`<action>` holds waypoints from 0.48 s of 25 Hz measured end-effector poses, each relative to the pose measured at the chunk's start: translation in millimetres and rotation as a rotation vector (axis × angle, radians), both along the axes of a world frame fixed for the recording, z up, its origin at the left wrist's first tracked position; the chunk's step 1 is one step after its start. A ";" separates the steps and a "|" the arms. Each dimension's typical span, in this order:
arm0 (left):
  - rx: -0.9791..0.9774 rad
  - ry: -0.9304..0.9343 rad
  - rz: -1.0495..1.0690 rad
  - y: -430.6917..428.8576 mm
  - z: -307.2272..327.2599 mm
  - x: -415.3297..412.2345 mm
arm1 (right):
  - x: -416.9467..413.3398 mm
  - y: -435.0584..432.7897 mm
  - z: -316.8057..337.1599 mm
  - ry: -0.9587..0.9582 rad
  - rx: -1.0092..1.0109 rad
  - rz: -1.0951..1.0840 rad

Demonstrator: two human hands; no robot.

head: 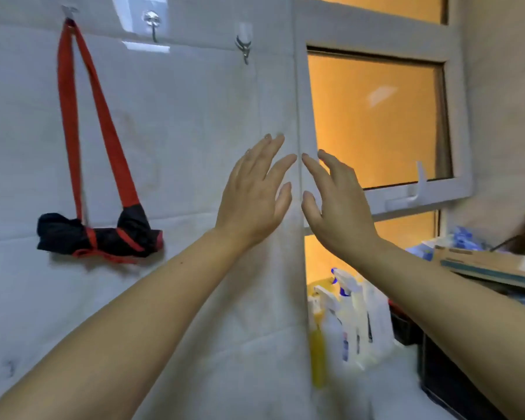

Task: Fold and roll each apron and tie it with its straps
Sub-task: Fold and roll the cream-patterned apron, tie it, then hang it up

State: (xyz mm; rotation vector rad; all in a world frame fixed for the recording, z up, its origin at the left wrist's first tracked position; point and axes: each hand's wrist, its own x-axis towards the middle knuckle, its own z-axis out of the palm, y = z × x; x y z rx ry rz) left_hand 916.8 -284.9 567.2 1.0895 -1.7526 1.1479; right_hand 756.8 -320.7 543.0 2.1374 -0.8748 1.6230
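One apron (99, 236) rolled, tied, hung on hook (69, 12). Hands empty, fingers spread (left (252, 197), right (338, 204)). Next: probably fetch another apron; none in view.

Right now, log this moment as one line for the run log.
left hand: open, empty | right hand: open, empty | rolled apron: tied, hanging by red strap from wall hook

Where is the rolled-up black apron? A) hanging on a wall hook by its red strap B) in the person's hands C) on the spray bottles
A: the rolled apron hangs by its red strap from the leftmost hook, and the left hand and right hand hold nothing.
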 end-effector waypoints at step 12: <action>0.334 -0.074 -0.542 29.7 -143.2 -359.1 | -335.9 111.2 -146.2 0.069 0.265 -0.626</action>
